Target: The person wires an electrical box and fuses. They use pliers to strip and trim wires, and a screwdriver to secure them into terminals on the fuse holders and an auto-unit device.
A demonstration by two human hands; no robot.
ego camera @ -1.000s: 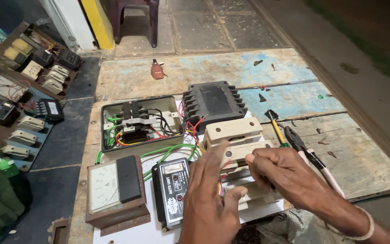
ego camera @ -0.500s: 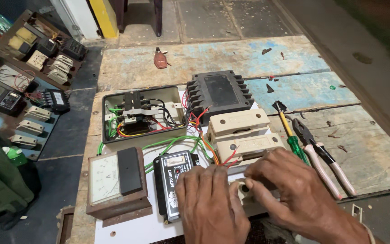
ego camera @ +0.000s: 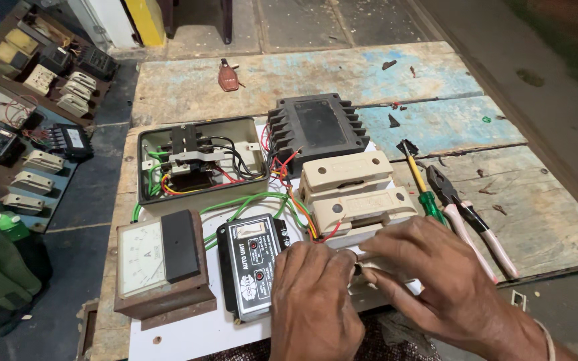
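On the weathered wooden plank counter [ego camera: 249, 83] lay a white mounting board [ego camera: 188, 337]. At its back left sat the open grey metal switch box [ego camera: 199, 162], with the black ribbed plastic block [ego camera: 317, 126] to its right. Before that block stood two cream ceramic fuse carriers [ego camera: 354, 190], one behind the other. Nearer, the brown-cased analogue meter [ego camera: 158, 264] lay left of the black rectangular control unit [ego camera: 252, 264]. Both hands, left [ego camera: 316, 304] and right [ego camera: 446, 287], rested before the carriers. A green-handled screwdriver [ego camera: 423, 187] and pink-handled pliers [ego camera: 473, 227] lay on the right.
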